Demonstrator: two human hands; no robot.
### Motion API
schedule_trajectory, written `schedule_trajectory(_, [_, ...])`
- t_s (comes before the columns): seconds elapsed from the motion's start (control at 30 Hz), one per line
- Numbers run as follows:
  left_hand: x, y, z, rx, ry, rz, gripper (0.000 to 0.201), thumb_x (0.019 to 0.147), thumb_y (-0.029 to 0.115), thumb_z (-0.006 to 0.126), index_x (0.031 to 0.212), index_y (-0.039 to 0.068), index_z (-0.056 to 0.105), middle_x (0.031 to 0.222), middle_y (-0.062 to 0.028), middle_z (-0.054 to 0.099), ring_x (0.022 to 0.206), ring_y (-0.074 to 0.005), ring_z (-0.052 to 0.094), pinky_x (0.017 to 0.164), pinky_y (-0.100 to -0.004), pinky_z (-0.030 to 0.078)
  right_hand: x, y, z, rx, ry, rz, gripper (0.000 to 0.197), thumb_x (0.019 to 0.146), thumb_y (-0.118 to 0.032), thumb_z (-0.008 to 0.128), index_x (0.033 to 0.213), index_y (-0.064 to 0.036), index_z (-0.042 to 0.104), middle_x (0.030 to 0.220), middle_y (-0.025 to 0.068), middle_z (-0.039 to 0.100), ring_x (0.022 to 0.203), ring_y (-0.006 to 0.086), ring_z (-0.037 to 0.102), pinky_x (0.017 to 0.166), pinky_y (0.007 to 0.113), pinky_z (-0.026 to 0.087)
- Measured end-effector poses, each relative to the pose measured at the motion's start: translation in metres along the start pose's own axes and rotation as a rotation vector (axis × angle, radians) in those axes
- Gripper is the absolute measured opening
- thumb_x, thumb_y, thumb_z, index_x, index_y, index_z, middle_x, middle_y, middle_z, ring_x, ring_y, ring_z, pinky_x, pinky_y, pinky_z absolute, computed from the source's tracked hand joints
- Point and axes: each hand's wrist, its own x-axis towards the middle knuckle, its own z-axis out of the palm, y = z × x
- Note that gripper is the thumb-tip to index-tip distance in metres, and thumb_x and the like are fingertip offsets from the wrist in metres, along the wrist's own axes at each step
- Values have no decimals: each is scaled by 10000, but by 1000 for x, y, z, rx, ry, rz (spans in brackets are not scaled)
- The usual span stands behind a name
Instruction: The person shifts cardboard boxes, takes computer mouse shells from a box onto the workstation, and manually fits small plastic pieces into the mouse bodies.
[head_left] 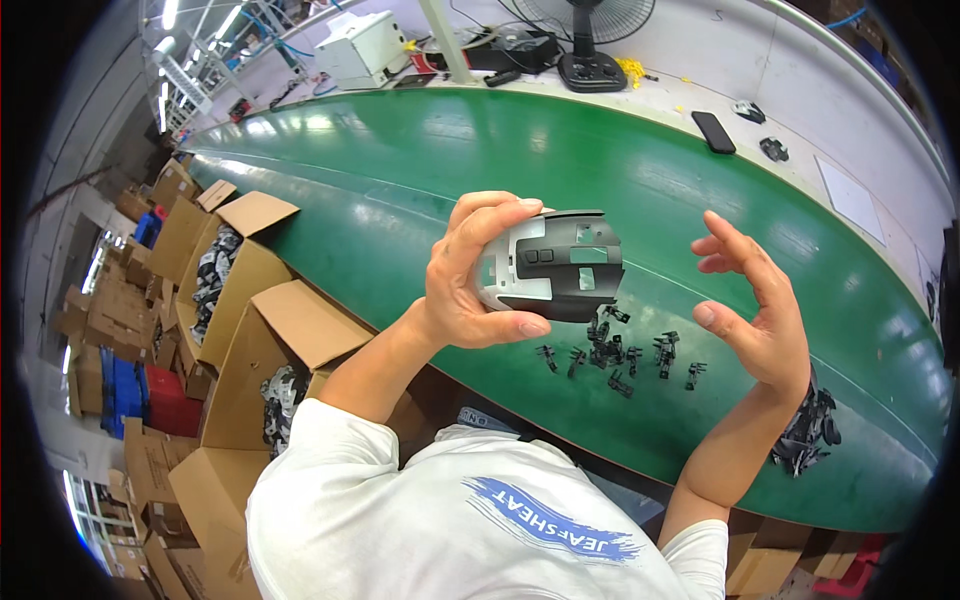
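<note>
My left hand point(462, 270) grips a black and pale grey computer mouse shell point(570, 268) by its rounded grey end, thumb along the near side and fingers along the far side. Rectangular cutouts and two small buttons show on the shell, which is held above the green work surface point(420, 140). To its right, my right hand point(762, 310) is raised with fingers and thumb apart, touching nothing. Below and between the hands lies a loose cluster of small black plastic parts point(606, 350). A larger heap of black parts point(806, 436) sits beyond my right forearm, partly hidden by it.
Open cardboard boxes point(240, 290) of mouse shells stand along the left edge. Across the surface, a ledge bears a phone point(713, 132), a fan point(592, 70), a white machine point(362, 50) and a mouse-like piece point(774, 149). More cartons point(125, 320) are stacked at far left.
</note>
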Motion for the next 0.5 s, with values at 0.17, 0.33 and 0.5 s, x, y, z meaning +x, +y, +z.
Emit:
schedule_trajectory(0.17, [2, -8, -78, 652, -28, -116, 831, 866, 445, 888, 1499, 15, 563, 1356, -170, 631, 1241, -256, 606, 1060, -398, 492, -30, -14, -19, -138, -17, 258, 711, 865, -186, 787, 1536, -71, 582, 1296, 139, 701, 1136, 253, 654, 1041, 391, 510])
schedule_trajectory(0.33, [-54, 7, -262, 939, 444, -635, 751, 887, 503, 849, 1420, 17, 642, 1245, -179, 717, 1134, -238, 682, 987, -378, 547, -49, -14, -52, -61, 54, 153, 715, 962, -360, 684, 1558, 1, 524, 1335, 142, 675, 1178, 238, 625, 1100, 412, 461])
schedule_trajectory(0.5, [-224, 108, -463, 1464, 690, -1012, 867, 845, 624, 811, 1386, -37, 662, 1374, -213, 697, 1266, -341, 658, 1088, -418, 478, -96, 51, -106, 250, 190, -174, 971, 1006, -653, 612, 1566, 117, 418, 1288, 164, 656, 1132, 231, 610, 1006, 403, 458])
